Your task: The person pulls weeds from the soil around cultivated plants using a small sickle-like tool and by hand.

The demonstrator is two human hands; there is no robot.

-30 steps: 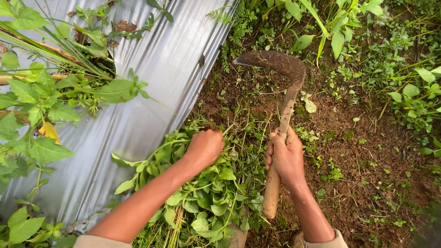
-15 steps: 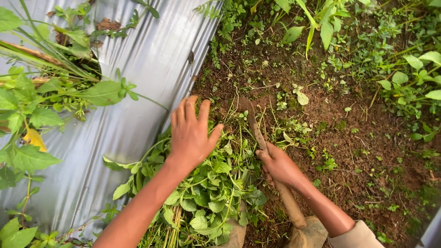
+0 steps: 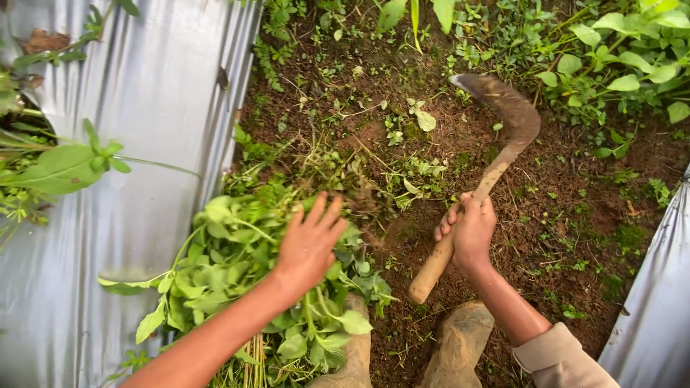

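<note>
My right hand [image 3: 471,231] grips the wooden handle of a sickle [image 3: 496,154], whose curved, soil-caked blade is raised over the brown earth and points up and left. My left hand [image 3: 310,241] lies flat, fingers spread, on top of a pile of cut green weeds [image 3: 230,266] lying between the soil strip and the plastic sheet. The left hand presses on the leaves without closing around them.
Silver plastic mulch sheets cover the bed on the left [image 3: 144,108] and the right edge [image 3: 658,302]. My two muddy boots [image 3: 460,341] stand at the bottom. Low weeds [image 3: 402,176] dot the bare soil [image 3: 560,215]; leafy plants [image 3: 625,57] grow at top right.
The sickle has swung up from near the ground, its blade now raised to the upper right. My left hand has dropped from above the weeds onto the pile.
</note>
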